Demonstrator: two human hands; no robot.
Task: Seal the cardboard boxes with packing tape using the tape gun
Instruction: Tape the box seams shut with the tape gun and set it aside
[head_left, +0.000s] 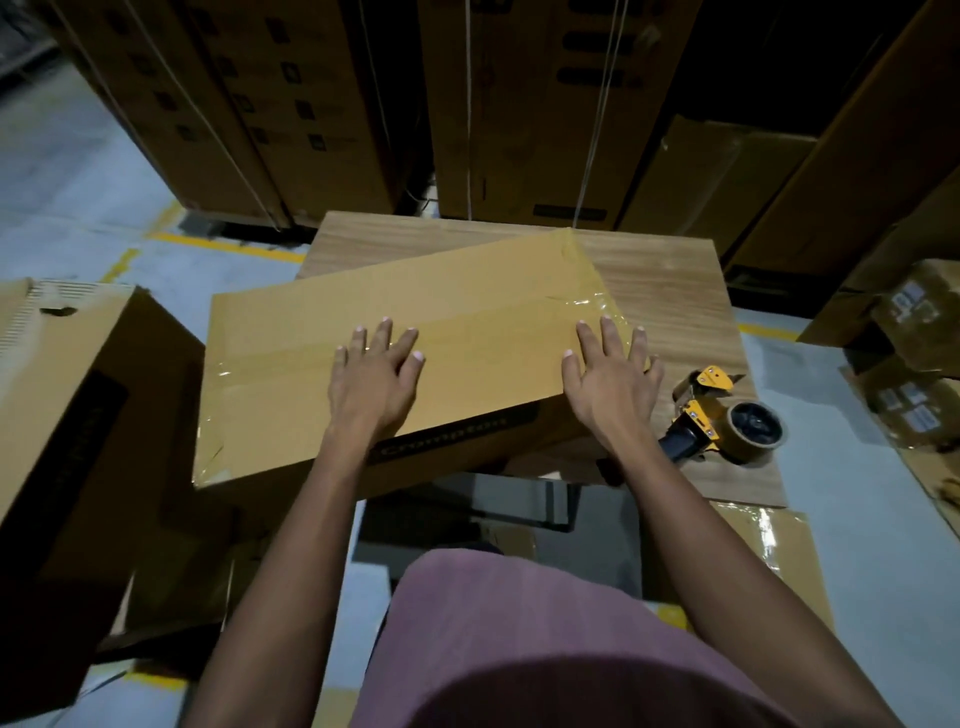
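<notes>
While tape (493, 325) spans seam, box (332, 415) lies closed.

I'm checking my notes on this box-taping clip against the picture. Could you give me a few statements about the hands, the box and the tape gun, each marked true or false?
1. Both hands lie flat on top of the box. True: left hand, right hand.
2. The right hand holds the tape gun. False: it lies on the table, right of that hand.
3. Clear tape already runs along the box's top. True.
4. The box sits on the floor. False: it rests on the table.
5. The tape gun's frame is yellow. True.
</notes>
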